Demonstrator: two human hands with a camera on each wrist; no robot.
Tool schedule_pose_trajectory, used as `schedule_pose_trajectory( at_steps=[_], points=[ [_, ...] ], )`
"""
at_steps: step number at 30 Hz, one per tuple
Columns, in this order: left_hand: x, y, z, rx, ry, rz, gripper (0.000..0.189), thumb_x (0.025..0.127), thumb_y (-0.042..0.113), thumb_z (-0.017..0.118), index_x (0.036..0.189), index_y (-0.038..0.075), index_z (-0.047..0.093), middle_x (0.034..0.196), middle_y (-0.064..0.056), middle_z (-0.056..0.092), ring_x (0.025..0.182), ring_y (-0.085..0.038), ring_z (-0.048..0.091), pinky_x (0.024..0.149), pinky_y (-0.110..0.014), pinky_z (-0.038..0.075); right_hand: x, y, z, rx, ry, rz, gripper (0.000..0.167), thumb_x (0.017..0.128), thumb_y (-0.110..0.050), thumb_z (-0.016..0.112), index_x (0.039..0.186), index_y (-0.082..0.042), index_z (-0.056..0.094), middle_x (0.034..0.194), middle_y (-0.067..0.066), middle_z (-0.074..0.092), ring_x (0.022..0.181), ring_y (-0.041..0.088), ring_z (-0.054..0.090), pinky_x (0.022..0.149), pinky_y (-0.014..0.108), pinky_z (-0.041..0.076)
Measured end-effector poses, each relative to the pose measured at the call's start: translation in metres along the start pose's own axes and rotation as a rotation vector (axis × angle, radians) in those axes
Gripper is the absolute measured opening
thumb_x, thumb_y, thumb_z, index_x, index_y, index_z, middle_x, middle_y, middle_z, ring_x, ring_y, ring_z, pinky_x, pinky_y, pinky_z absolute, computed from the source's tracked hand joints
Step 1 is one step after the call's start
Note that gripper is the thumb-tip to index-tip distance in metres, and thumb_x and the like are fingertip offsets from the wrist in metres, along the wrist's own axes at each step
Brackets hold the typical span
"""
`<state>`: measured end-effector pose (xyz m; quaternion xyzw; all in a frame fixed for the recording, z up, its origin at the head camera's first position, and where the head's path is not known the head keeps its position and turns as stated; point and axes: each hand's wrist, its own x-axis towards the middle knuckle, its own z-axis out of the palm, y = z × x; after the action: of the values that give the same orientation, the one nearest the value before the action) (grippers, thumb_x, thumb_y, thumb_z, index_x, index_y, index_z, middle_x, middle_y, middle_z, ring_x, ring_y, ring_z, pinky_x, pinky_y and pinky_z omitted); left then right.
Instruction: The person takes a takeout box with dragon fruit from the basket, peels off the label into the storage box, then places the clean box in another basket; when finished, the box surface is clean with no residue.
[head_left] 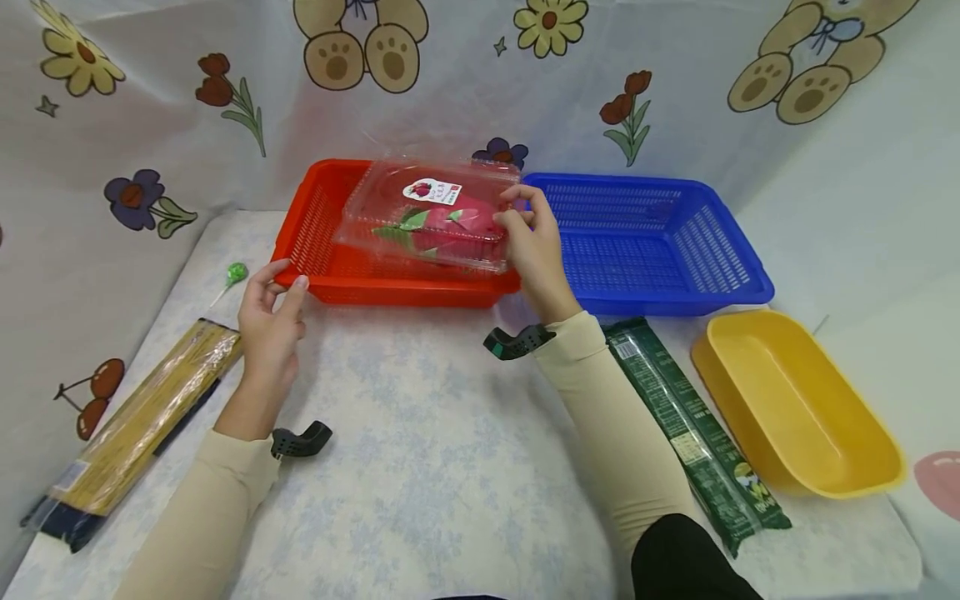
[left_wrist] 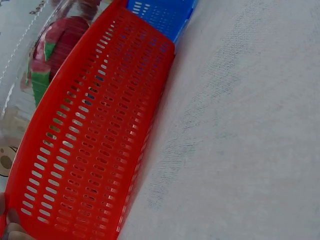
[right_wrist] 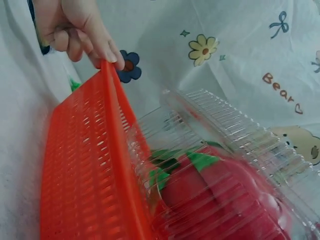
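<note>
Black fabric (head_left: 693, 562), right grip (head_left: 534, 246) pinching clear box (head_left: 420, 208) of green-tipped magenta fruit (head_left: 474, 218), left grip (head_left: 272, 323) around basket rim (head_left: 390, 287)

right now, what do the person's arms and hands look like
The left hand and right hand are ungloved. Cream fabric sleeves cover both forearms; a curved black device sits at each wrist, the right one with a green patch. Black cloth shows at the right elbow.
</note>
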<state>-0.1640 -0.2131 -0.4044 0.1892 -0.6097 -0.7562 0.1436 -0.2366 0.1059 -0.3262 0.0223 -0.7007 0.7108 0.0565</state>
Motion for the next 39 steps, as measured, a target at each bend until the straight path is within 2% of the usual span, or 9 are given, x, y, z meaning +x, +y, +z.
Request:
schedule_pose_trajectory(
  at_steps=[4,8,11,18,21,25,31,37,39],
  points=[
    [0.0,0.002,0.0,-0.002,-0.001,0.005,0.051,0.091,0.029,0.077,0.139,0.027,0.057,0.109,0.0,0.053,0.064,-0.015,0.037,0.048,-0.018,0.035,-0.009,-0.006,-0.008,0.045,0.008,-0.022,0.022,0.102,-0.014,0.057,0.121,-0.024,0.057,0.117,0.011,0.057,0.114,0.027,0.059,0.092,0.044,0.055],
    [-0.002,0.002,0.001,-0.021,-0.005,0.003,0.051,0.091,0.027,0.078,0.138,0.026,0.058,0.106,-0.001,0.053,0.062,-0.015,0.037,0.047,-0.019,0.035,-0.022,-0.01,-0.013,0.04,-0.006,-0.018,0.023,0.1,-0.014,0.057,0.121,-0.023,0.058,0.113,0.011,0.057,0.114,0.027,0.057,0.094,0.045,0.054],
    [-0.003,0.001,0.001,-0.024,-0.002,-0.013,0.05,0.091,0.027,0.078,0.137,0.026,0.058,0.106,0.0,0.053,0.062,-0.015,0.037,0.048,-0.019,0.035,-0.035,-0.009,-0.015,0.03,-0.01,-0.019,0.022,0.1,-0.014,0.057,0.12,-0.023,0.058,0.107,0.011,0.057,0.108,0.026,0.058,0.087,0.04,0.055],
    [-0.005,0.002,0.0,-0.028,0.012,-0.024,0.05,0.091,0.028,0.078,0.137,0.027,0.057,0.109,0.0,0.055,0.065,-0.015,0.04,0.049,-0.018,0.038,-0.07,-0.005,-0.02,0.088,-0.026,-0.068,0.022,0.099,-0.011,0.052,0.119,-0.02,0.057,0.101,0.012,0.055,0.066,0.021,0.049,0.047,0.026,0.045],
    [-0.006,0.003,-0.001,-0.047,0.008,-0.017,0.051,0.09,0.028,0.078,0.137,0.026,0.058,0.108,0.0,0.055,0.064,-0.015,0.04,0.048,-0.018,0.037,-0.083,-0.004,-0.023,0.112,-0.046,-0.082,0.022,0.098,-0.01,0.052,0.118,-0.019,0.056,0.098,0.012,0.054,0.053,0.019,0.042,0.042,0.025,0.042],
    [-0.006,0.003,0.001,-0.073,-0.005,-0.011,0.052,0.089,0.026,0.079,0.136,0.025,0.058,0.106,-0.001,0.054,0.063,-0.014,0.039,0.047,-0.018,0.035,-0.099,-0.001,-0.03,0.112,-0.064,-0.085,0.022,0.098,-0.008,0.052,0.117,-0.018,0.056,0.095,0.012,0.051,0.05,0.018,0.04,0.04,0.024,0.04],
    [-0.006,0.003,0.001,-0.056,-0.002,-0.013,0.052,0.089,0.028,0.079,0.136,0.025,0.058,0.106,-0.001,0.054,0.065,-0.015,0.039,0.048,-0.018,0.036,-0.123,0.001,-0.041,0.116,-0.074,-0.057,0.024,0.097,-0.006,0.052,0.119,-0.016,0.055,0.099,0.012,0.049,0.059,0.019,0.046,0.041,0.024,0.04],
    [-0.007,0.0,0.001,-0.036,0.002,0.024,0.048,0.092,0.025,0.077,0.136,0.024,0.059,0.106,-0.002,0.054,0.064,-0.015,0.039,0.047,-0.018,0.036,-0.146,0.008,-0.047,0.094,-0.074,-0.038,0.025,0.097,0.0,0.05,0.12,-0.01,0.054,0.121,0.012,0.05,0.097,0.03,0.055,0.067,0.029,0.054],
    [-0.007,0.0,0.001,-0.044,0.001,0.038,0.048,0.091,0.025,0.078,0.136,0.023,0.059,0.105,-0.002,0.054,0.064,-0.014,0.039,0.047,-0.017,0.035,-0.15,0.011,-0.05,0.086,-0.08,-0.04,0.026,0.097,0.002,0.049,0.121,-0.008,0.053,0.125,0.011,0.049,0.1,0.032,0.054,0.073,0.032,0.056]
  ],
)
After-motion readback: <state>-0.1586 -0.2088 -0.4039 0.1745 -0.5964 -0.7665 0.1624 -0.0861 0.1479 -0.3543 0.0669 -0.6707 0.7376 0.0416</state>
